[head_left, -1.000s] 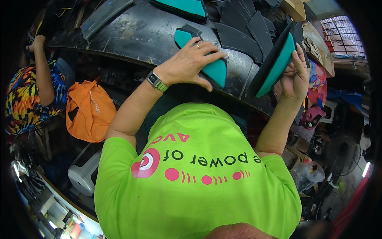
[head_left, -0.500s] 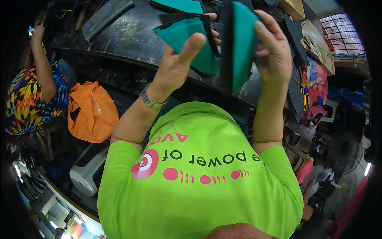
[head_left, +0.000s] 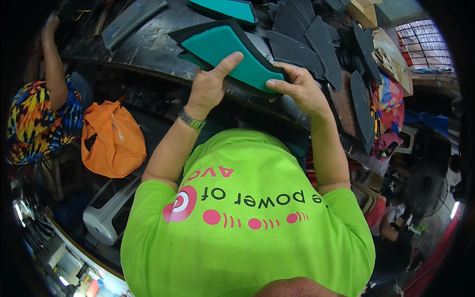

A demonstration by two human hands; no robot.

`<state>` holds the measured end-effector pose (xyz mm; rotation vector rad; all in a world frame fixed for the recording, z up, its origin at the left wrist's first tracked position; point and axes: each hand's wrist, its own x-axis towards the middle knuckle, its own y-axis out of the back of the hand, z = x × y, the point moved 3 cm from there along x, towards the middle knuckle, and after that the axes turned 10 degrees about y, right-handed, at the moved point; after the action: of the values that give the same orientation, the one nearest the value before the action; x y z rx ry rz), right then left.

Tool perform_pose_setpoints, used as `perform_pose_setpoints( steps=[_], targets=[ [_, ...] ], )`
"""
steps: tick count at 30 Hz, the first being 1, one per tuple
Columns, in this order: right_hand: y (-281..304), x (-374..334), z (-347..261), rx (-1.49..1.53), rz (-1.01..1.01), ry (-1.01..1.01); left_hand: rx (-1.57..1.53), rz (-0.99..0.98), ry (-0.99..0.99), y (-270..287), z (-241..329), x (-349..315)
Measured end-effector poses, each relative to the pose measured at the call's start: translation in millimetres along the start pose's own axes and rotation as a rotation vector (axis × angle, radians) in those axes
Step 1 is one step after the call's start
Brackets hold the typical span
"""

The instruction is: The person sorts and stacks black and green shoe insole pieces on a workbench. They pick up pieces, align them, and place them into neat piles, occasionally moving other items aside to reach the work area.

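Between my two hands is a small stack of curved cut pieces, teal foam panels with black backing showing along their edges. My left hand grips the stack's lower left side, thumb on top of the teal face and fingers hidden underneath. At its narrow right end, my right hand pinches it between thumb and fingers. Just beyond lies another teal piece on the black table. Several black cut panels are spread to the right of the stack.
A long clear-grey box-like object rests on the table's left part. More black panels overhang the right edge beside a colourful cloth bag. To my left are an orange bag, a grey plastic stool and another person.
The separate teal piece in my right hand has come down to the left and joined the pieces in my left hand. My right hand has lowered, and the stack now lies flatter.
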<state>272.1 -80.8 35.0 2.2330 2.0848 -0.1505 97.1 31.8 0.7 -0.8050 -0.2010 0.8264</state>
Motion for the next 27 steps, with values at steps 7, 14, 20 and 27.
perform_pose_setpoints(
  steps=[7, 14, 20, 27],
  targets=[
    [3, -5, -7, -0.692, 0.113, 0.405, 0.927, 0.063, -0.291, 41, 46, -10],
    [-12, -6, 4, -0.595, 0.121, 0.354, 1.767, 0.045, -0.497, 28, 54, -25],
    [-18, -15, 6, -0.603, 0.17, 0.353, 1.425, -0.005, -0.464, 15, 33, -28],
    [-8, -25, 12, -0.812, 0.064, 0.384, 1.519, -0.103, -0.453, 27, 28, -28]
  ],
)
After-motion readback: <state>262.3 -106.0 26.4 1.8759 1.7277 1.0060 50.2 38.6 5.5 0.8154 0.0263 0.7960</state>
